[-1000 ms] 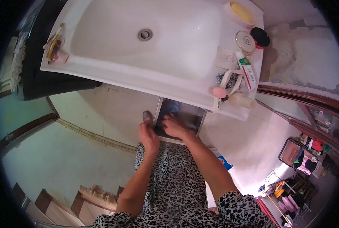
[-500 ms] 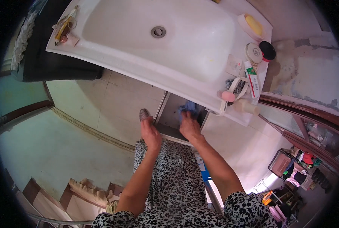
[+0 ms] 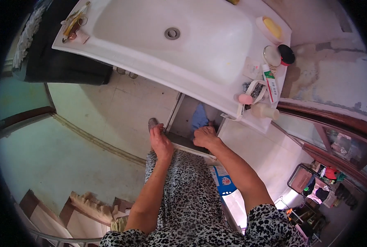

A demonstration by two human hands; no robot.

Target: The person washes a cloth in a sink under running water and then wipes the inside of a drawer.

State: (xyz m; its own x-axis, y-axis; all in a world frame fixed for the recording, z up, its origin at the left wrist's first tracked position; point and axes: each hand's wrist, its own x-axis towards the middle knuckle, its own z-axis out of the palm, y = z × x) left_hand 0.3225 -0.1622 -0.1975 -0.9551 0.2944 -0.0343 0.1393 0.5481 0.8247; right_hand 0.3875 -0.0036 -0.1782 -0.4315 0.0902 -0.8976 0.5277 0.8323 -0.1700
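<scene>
Right hand point(image 3: 206, 136) closed on cloth point(image 3: 199, 116), palm down in drawer point(image 3: 183, 117) — left hand point(image 3: 162, 143) half-curled at drawer's 8 o'clock, hold unclear.

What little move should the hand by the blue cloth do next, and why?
Perhaps the right hand should slide the blue cloth left: it's at the cloth's near end, and left of the cloth the open drawer shows uncovered bottom.

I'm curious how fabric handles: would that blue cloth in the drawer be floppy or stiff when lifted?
Probably floppy: the blue cloth has soft, uneven edges near the right hand. Likely light: it looks thin. Pushed, it might bunch rather than roll, being spread out.
</scene>
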